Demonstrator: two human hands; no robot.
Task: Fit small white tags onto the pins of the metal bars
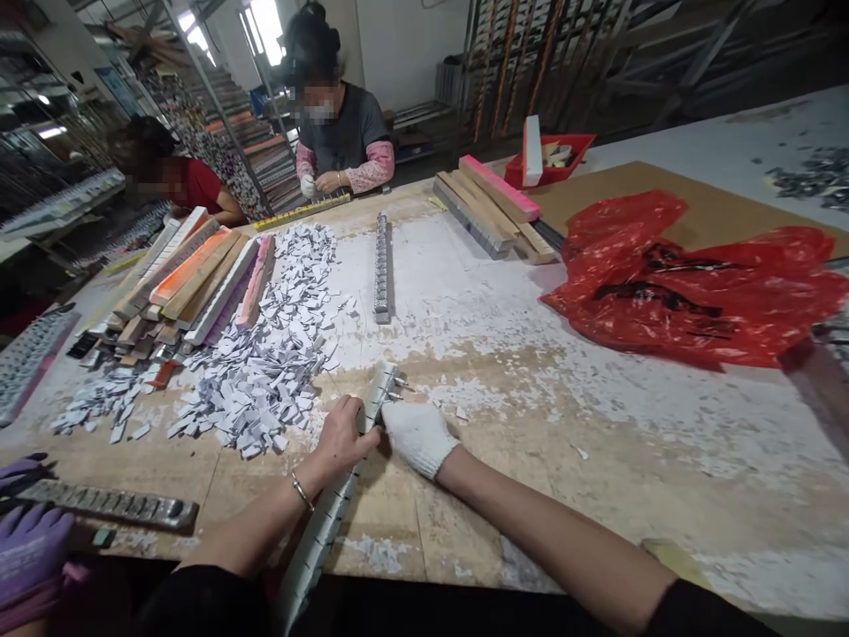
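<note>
A long, pale slotted bar [325, 522] slants from the table's front edge towards the middle, its lower end past the edge. My left hand [343, 432], bare with a bracelet at the wrist, is closed on the bar near its far end. My right hand [417, 435], in a white knit glove, is closed against the bar's right side, fingertips by the left thumb. What the gloved fingers pinch is hidden. Just beyond them, small thin pins [401, 384] stick out of the bar's right side. Dark marks or slots run along its length at even spacing.
Left lie a heap of small white chips [248, 398] and a stack of wooden bars [192, 274]. A metal strip [381, 270] lies ahead; a crumpled red bag [690, 292] is right. Co-workers sit across the table; a purple-gloved hand [33, 548] is near left.
</note>
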